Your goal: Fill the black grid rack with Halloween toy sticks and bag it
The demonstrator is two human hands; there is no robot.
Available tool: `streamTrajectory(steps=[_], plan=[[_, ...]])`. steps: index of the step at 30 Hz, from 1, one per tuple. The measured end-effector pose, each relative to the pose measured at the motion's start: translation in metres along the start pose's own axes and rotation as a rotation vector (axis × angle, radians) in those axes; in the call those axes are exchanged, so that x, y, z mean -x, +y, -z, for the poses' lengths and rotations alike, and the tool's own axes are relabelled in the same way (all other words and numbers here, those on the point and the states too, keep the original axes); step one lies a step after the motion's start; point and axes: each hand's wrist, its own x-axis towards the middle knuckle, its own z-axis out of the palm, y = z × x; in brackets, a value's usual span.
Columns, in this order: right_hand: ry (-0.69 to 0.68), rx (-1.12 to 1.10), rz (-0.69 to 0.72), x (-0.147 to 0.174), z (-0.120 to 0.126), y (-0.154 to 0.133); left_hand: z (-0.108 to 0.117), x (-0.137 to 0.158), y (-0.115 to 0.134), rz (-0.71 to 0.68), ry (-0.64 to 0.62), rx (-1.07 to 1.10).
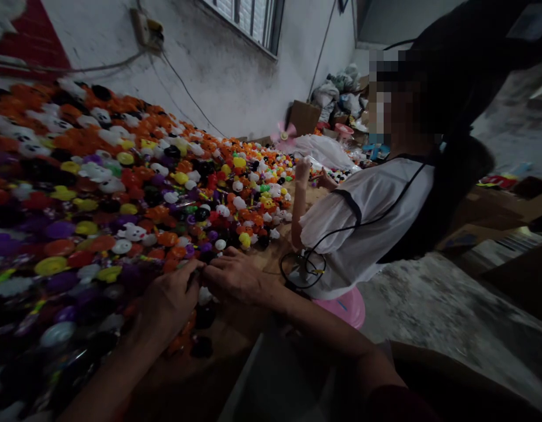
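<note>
My left hand (173,298) and my right hand (236,276) meet at the near edge of a big pile of small plastic toys (132,232). The fingers of both are bent and pinched close together, their tips nearly touching. Whatever they hold is dark or hidden, and I cannot make it out. Around them lie orange, white, yellow, purple, red and black pieces, several with little faces. A white piece (204,296) sits just below my right fingers. Some orange and black pieces lie on the brown surface (227,328) under my wrists.
At right a co-worker in a white shirt (371,217) sits on a pink stool (345,308), hands over the pile. A black cable (303,275) loops at the shirt. Beyond are a pink fan (283,135), a cardboard box (303,117) and plastic bags (326,94). A wall (235,76) backs the pile.
</note>
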Motion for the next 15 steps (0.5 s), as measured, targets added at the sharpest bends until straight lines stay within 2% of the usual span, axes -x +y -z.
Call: streamTrajectory(steps=[5,15], plan=[[0.029,-0.022,0.041,-0.002,-0.001,-0.004,0.005,0.007,-0.006,0.041,-0.019,-0.04],[-0.027,-0.064,0.082,-0.021,-0.003,-0.022,0.02,0.029,-0.013,0.119,-0.06,-0.113]])
